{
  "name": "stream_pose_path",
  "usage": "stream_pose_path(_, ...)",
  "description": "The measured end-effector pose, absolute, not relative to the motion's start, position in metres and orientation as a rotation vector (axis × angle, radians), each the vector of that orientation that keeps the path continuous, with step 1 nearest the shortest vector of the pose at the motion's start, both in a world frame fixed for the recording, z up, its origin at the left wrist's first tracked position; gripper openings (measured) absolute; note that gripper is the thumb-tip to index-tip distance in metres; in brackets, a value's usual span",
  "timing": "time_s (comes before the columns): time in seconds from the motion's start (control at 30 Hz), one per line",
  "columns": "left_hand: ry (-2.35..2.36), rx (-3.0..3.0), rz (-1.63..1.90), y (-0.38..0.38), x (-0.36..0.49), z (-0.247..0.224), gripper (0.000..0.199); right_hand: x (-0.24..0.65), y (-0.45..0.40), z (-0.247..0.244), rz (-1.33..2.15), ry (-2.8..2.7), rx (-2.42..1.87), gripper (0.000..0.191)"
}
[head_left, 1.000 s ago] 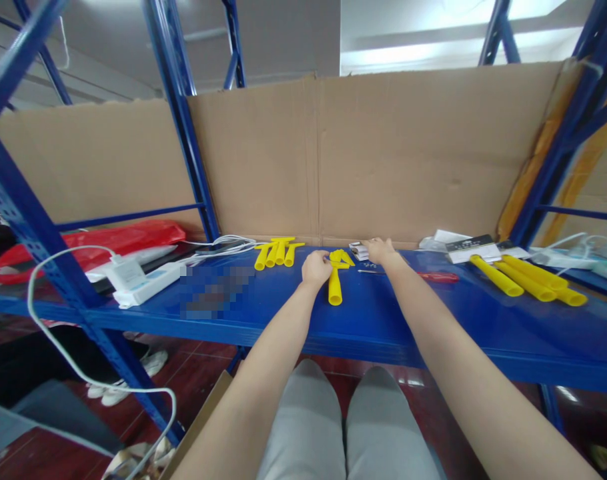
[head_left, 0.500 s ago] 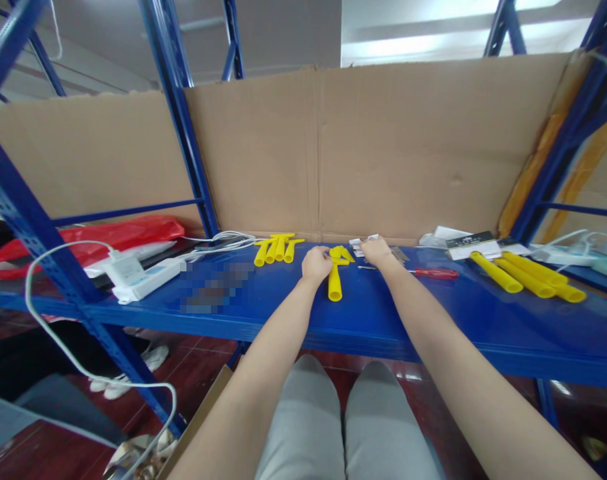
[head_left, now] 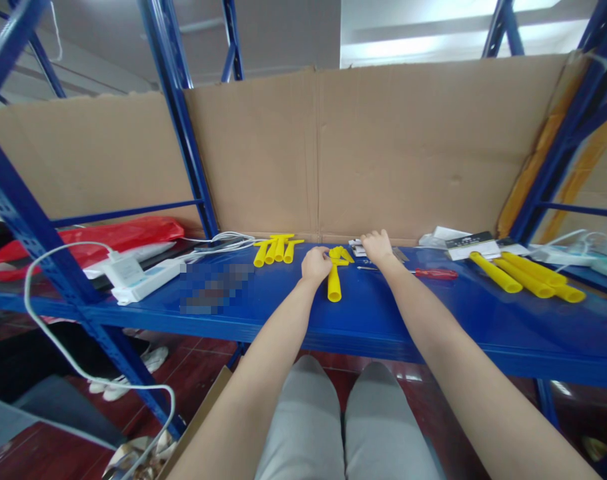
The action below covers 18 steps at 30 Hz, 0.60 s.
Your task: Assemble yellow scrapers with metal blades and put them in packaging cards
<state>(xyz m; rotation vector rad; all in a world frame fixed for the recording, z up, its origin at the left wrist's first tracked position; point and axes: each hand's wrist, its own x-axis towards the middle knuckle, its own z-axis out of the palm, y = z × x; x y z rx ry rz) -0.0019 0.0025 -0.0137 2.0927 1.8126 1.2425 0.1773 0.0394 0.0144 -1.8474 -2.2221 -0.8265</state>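
My left hand (head_left: 316,265) is closed at the side of a yellow T-shaped plastic handle (head_left: 334,285), thumb and finger pinching near its crosspiece. The handle's round open end points towards me, and a further yellow piece (head_left: 341,254) shows behind the crosspiece. My right hand (head_left: 377,248) is beside a small pile of white pieces (head_left: 356,247), its fingers curled over. Whatever those fingers hold is hidden by the back of the hand. Just nearer than this hand lies a screwdriver with a red handle (head_left: 436,274), its shaft partly covered by my wrist.
Several yellow T-shaped handles (head_left: 280,251) stand left on the blue shelf (head_left: 283,300). Yellow tubes (head_left: 526,277) and a black-and-white packet (head_left: 473,245) lie right. A white power strip (head_left: 148,280), cables and a red bag (head_left: 118,233) are at left. Cardboard (head_left: 383,147) backs the shelf.
My right hand has shifted slightly up and right; the white piece seen at its fingertips no longer shows there. My left hand and the yellow handle have hardly moved.
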Motion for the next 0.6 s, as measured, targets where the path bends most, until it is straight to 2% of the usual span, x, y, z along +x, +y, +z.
stream_pose_path(0.33,1.82,2.084,1.278,-0.001,0.0,-0.01,0.037,0.163,0.029,0.024,-0.922,-2.132,-1.614,0.04)
stream_pose_path(0.5,1.708,2.028,1.384,0.001,0.002,-0.006,0.029,0.159,0.007,0.024,-1.038,-2.241,-1.375,0.04)
stream_pose_path(0.6,1.545,1.958,1.491,0.004,0.004,-0.005,0.037,0.162,-0.006,0.02,-1.038,-2.261,-1.299,0.04)
